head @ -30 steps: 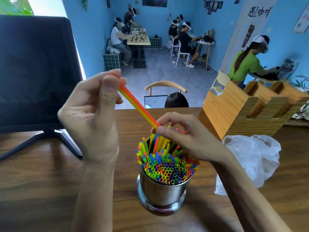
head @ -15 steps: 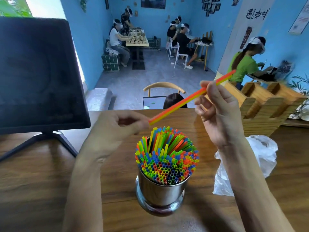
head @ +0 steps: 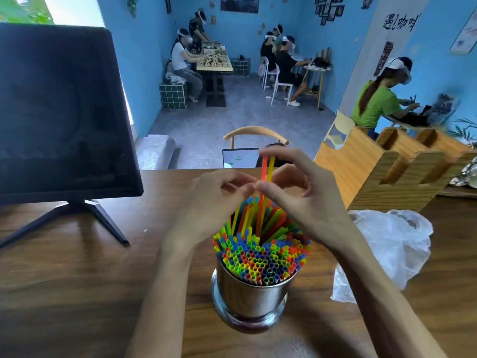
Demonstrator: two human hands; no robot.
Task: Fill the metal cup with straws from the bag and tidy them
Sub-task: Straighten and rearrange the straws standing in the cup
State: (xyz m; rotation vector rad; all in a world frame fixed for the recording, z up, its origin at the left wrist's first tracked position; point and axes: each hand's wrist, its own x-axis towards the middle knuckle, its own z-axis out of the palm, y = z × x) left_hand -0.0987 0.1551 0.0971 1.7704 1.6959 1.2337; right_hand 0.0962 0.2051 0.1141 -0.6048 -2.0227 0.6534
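Dozens of straws (head: 260,259) already pack the cup (head: 251,298), which stands on the table (head: 77,293) right in front of me, its shiny steel wall upright and its wide foot flat on the wood. Their open ends face up at me in a tight honeycomb of green, yellow, orange, blue and red, level near the front rim and splaying higher and looser toward the back, so I judge the filling almost done and the tidying only half so. Just above that loose back part my two hands meet. My left hand (head: 214,202) has its thumb and forefinger closed at the same spot as my right hand (head: 307,200), whose thumb and fingertip pinch two straws, one orange (head: 264,164) and one yellow (head: 271,165), held upright side by side. I hold them vertical and together, I think, so both lower ends can slide down into a gap in the bundle without bending. Whether my left fingers truly grip them or only steady them I cannot tell. To my right the bag (head: 387,251) lies crumpled and slack on the table, looking near empty. Beyond it stands a wooden holder (head: 374,177); to the left, a dark monitor (head: 59,112) on its stand. Farther off, people sit at tables in a blue room.
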